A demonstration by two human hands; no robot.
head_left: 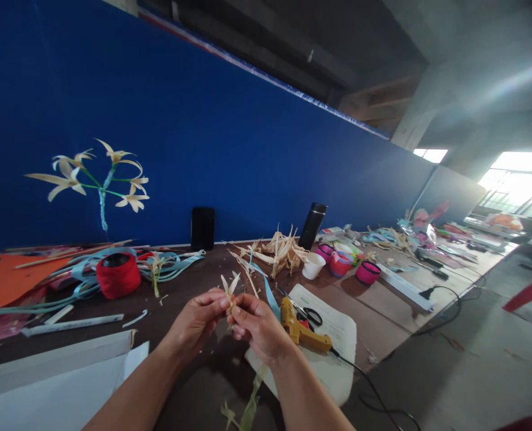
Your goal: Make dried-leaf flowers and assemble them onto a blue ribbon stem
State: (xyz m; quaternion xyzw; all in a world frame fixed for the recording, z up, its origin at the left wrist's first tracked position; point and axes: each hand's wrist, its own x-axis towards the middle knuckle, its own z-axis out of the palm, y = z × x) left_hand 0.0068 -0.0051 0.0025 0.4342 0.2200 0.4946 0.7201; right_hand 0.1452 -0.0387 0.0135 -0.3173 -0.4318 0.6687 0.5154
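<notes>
Between my fingertips, above the brown table, is a small pale husk flower with narrow petals pointing up. My left hand pinches its base from the left. From the right, my right hand pinches the same base, fingers curled. A pale green strip hangs below my right hand; whether it joins the flower is hidden. Close by on the right, a yellow glue gun and black-handled scissors lie on a sheet of white paper.
Dried husks, a white cup and a black flask stand behind. A red ribbon roll sits left, near a white box. Husk flowers on a stem show against the blue partition. The glue gun's cord runs right.
</notes>
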